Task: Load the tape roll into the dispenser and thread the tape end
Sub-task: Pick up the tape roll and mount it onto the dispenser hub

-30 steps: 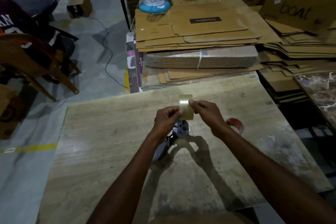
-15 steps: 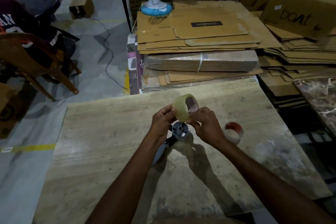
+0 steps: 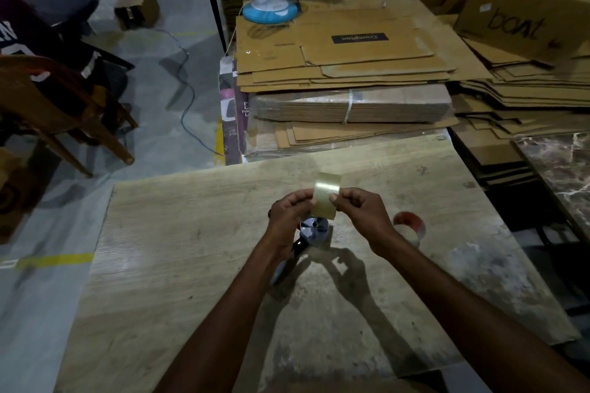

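The clear yellowish tape roll (image 3: 326,196) was held edge-on just above the grey tape dispenser (image 3: 314,231), pinched on its 2 sides by the curled fingers of the left hand (image 3: 289,217) and right hand (image 3: 360,212). 0.5 s earlier, its open core had shown. A red-and-white tape roll (image 3: 410,226) lay right of the dispenser.

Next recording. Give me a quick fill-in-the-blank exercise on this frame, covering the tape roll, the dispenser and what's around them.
The tape roll is gripped by the right hand and the ____ hand.
The dispenser lies on the ____, not yet loaded.
A second roll, red-edged, lies to the ____ of the right hand.
The cardboard box at far right reads ____.
Missing: left; table; right; boat.
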`<state>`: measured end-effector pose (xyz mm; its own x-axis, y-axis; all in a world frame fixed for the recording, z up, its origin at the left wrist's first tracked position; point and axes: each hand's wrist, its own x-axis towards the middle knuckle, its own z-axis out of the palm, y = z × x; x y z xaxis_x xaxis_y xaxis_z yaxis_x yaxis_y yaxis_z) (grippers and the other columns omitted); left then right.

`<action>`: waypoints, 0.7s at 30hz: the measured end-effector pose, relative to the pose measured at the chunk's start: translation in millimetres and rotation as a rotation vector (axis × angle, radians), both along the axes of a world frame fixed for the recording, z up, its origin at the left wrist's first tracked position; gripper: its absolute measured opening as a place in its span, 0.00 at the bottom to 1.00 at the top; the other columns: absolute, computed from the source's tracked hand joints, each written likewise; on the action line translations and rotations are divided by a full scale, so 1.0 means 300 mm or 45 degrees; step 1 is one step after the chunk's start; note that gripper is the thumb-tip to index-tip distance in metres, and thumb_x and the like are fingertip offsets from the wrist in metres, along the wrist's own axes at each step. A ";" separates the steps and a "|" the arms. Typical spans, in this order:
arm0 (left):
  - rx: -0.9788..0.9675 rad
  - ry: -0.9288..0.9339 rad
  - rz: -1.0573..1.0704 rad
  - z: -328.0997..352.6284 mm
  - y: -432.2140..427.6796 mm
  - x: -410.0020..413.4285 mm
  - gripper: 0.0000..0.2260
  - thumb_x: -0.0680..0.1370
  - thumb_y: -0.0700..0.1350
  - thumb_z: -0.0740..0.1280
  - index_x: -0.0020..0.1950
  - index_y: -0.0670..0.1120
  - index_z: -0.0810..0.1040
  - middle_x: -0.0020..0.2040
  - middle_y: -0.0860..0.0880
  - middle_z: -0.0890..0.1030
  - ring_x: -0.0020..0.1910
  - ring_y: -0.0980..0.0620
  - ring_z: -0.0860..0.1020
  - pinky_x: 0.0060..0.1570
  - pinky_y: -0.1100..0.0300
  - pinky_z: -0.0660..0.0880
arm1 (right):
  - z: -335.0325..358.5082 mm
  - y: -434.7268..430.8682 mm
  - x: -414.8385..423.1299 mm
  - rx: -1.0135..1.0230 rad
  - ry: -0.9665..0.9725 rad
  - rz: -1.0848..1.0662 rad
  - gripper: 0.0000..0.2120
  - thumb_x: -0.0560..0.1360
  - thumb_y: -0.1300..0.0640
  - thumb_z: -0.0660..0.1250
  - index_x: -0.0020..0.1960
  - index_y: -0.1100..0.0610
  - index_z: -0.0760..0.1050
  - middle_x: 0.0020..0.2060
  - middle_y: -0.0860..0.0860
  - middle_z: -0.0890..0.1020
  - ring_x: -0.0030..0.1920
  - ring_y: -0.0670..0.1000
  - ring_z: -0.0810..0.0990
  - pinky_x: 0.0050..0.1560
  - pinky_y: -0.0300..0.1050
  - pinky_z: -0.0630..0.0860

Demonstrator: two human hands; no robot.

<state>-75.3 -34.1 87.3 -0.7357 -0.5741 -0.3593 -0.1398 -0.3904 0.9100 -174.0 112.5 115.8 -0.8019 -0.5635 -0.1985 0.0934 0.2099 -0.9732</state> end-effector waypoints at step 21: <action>0.501 -0.041 0.037 -0.007 -0.030 -0.036 0.08 0.80 0.38 0.66 0.56 0.43 0.82 0.51 0.42 0.83 0.47 0.47 0.82 0.49 0.51 0.79 | -0.002 0.009 -0.047 0.478 0.718 0.391 0.54 0.63 0.39 0.82 0.80 0.54 0.59 0.75 0.52 0.70 0.72 0.51 0.70 0.69 0.44 0.68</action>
<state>-86.2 -43.2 85.3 -0.7059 -0.4082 -0.5788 -0.1496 -0.7128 0.6852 -188.0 115.2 115.2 -0.6563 -0.7540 -0.0266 -0.5158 0.4740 -0.7136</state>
